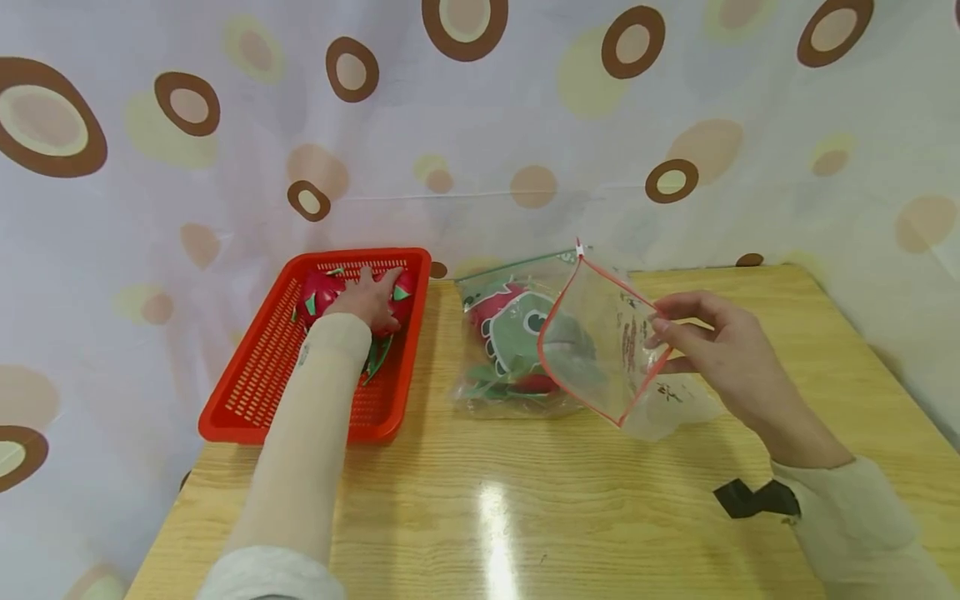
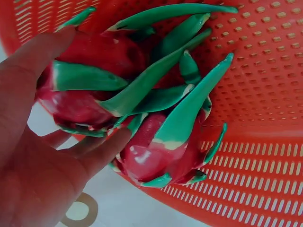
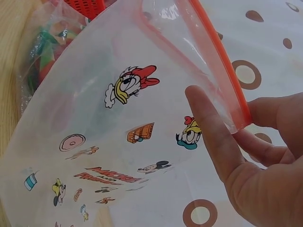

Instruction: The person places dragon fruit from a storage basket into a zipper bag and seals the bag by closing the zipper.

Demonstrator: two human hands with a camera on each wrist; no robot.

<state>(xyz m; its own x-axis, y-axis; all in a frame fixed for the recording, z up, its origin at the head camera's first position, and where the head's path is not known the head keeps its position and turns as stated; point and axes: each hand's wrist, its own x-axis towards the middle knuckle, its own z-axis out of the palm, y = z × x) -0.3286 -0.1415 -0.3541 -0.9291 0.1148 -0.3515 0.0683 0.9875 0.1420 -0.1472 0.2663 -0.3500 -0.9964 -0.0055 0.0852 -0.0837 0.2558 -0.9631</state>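
Observation:
My left hand (image 1: 367, 302) reaches into the red basket (image 1: 415, 367) with its fingers spread over the dragon fruits. In the left wrist view, thumb and fingers lie on either side of one dragon fruit (image 2: 78, 106), the fingertips between it and a second dragon fruit (image 2: 158, 151). Both are dark red with long green leaf tips. With thumb and fingers, my right hand (image 1: 720, 350) pinches the red-edged mouth of a clear zip bag (image 3: 109, 127), which gapes toward the left. Cartoon ducks and mice are printed on it.
Behind the red-edged bag lies another clear bag (image 1: 480, 392) with a green closure and a printed green dinosaur face; red and green things show inside. Both bags and the basket are on a wooden table (image 1: 420, 508). A patterned cloth (image 1: 480, 125) hangs at the back.

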